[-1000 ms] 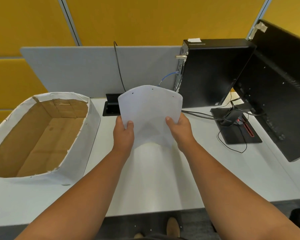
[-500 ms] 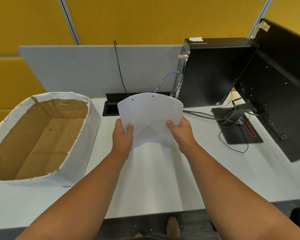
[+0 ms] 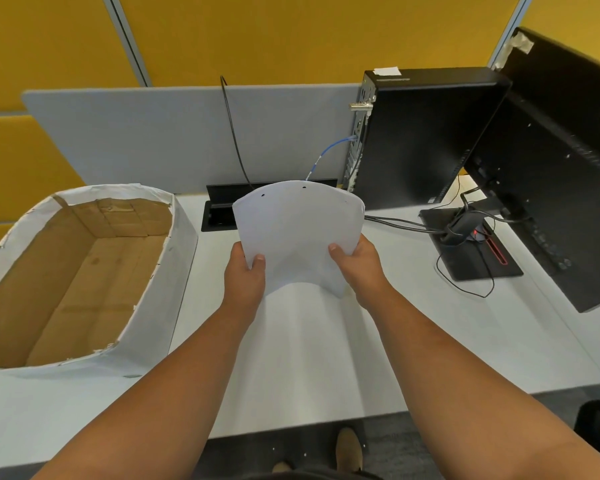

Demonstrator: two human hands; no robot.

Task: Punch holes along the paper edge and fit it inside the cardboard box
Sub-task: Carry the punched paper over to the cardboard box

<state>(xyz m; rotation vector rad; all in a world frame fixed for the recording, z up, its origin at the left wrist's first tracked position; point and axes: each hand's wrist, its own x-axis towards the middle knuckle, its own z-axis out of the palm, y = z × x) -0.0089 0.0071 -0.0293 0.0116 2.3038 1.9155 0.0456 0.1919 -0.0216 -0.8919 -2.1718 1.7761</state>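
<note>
Paper held up over the desk, both my hands on it.

My left hand (image 3: 245,280) and right hand (image 3: 359,268) pinch the paper (image 3: 297,233) at its lower sides, thumbs in front, fingers hidden behind. Sheet bowed, small holes near its top edge; rightmost hard to make out. Box (image 3: 167,271) sits well left on desk (image 3: 309,358), its left side cut off.

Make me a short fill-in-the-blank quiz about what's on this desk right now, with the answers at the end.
1. The sheet of paper is held by ____ hands.
2. The small punched holes sit along the paper's ____ edge.
3. The cardboard box stands on the person's ____ side.
4. The inside of the box holds ____.

Missing words: both; far (top); left; nothing

The left hand and right hand grip the near corners.
</note>
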